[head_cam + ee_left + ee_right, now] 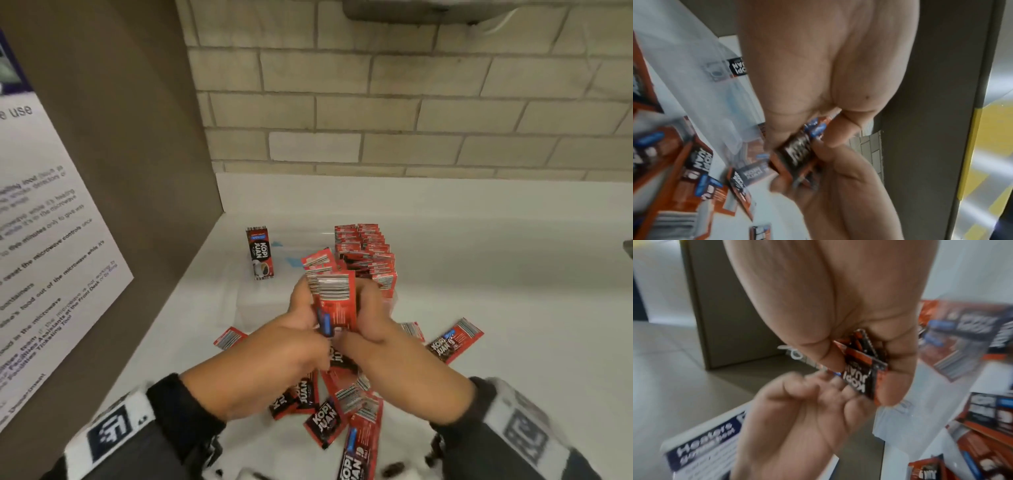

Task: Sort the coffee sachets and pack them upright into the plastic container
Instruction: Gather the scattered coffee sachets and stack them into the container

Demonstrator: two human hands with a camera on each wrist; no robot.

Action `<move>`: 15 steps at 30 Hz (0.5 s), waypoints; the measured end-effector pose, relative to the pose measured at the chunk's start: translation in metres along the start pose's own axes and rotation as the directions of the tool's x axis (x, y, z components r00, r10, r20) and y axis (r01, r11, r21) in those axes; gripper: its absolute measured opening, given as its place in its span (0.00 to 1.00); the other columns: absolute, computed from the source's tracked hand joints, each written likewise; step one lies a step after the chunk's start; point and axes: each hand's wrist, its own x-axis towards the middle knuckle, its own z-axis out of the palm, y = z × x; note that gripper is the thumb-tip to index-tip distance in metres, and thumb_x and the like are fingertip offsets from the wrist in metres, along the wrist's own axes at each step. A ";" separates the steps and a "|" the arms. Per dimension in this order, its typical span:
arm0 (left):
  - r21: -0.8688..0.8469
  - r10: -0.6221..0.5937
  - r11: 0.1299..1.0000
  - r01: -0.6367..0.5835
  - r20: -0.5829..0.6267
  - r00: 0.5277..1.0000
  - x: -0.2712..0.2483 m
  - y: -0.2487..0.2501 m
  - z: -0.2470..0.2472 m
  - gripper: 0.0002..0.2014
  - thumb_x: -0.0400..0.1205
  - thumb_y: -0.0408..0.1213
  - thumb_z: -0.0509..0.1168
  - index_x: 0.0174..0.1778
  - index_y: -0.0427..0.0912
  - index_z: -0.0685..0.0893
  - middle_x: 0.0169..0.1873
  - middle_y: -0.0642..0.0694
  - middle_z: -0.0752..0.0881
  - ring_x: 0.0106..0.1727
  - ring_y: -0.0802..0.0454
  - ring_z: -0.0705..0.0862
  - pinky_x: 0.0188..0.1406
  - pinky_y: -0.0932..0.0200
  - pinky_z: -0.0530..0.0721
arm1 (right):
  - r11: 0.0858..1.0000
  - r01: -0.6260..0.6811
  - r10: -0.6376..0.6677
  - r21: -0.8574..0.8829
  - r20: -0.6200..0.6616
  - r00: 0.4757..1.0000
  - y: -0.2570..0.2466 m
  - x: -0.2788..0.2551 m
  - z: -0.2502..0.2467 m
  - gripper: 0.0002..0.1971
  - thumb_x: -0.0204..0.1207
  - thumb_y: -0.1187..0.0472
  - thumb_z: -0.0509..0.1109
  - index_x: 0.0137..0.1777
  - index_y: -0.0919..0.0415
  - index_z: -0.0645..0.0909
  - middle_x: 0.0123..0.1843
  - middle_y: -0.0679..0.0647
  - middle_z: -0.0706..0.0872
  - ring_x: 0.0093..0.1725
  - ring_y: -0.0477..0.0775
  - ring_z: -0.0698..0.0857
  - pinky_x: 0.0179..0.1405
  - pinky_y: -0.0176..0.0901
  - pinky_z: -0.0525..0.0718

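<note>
A stack of red Kopi Juan sachets (334, 301) stands on end between both hands, barcodes facing me. My left hand (305, 310) grips its left side and my right hand (368, 308) its right side, just in front of the clear plastic container (301, 240). Rows of upright sachets (366, 253) fill the container's right part. A lone sachet (259, 253) stands at its left end. The left wrist view shows the gripped stack (795, 154) under my fingers. In the right wrist view the thumb and fingers pinch the stack (861, 369).
Loose sachets lie on the white counter: a pile (329, 404) under my wrists, one at the right (455, 339), one at the left (230, 337). A brown cabinet side (137, 171) with a white notice (44, 240) stands at the left. A brick wall (376, 102) closes the back.
</note>
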 end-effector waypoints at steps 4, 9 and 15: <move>-0.079 0.058 0.995 -0.067 -0.112 0.992 0.003 0.006 -0.008 0.41 0.56 0.25 0.54 0.71 0.44 0.67 0.37 0.44 0.82 0.41 0.50 0.83 0.34 0.54 0.82 | 0.971 0.190 -0.195 -0.146 -0.022 0.980 0.002 0.033 0.027 0.25 0.76 0.63 0.57 0.70 0.49 0.54 0.68 0.47 0.69 0.67 0.35 0.71 0.67 0.29 0.72; 0.118 0.320 0.946 -0.302 -0.493 0.809 0.015 0.013 -0.014 0.40 0.78 0.26 0.65 0.74 0.73 0.58 0.61 0.50 0.86 0.64 0.56 0.83 0.66 0.53 0.79 | 0.912 0.339 -0.372 -0.233 -0.114 0.921 0.006 0.065 0.033 0.26 0.78 0.68 0.56 0.76 0.60 0.57 0.70 0.56 0.70 0.72 0.47 0.71 0.72 0.45 0.73; 0.401 0.504 0.856 -0.326 -0.507 0.700 0.027 0.030 -0.022 0.16 0.82 0.35 0.63 0.58 0.63 0.75 0.41 0.55 0.87 0.47 0.56 0.87 0.51 0.54 0.85 | 0.900 0.429 -0.433 -0.078 -0.269 0.860 0.002 0.075 0.026 0.26 0.79 0.72 0.60 0.65 0.41 0.58 0.60 0.38 0.76 0.59 0.37 0.80 0.59 0.36 0.81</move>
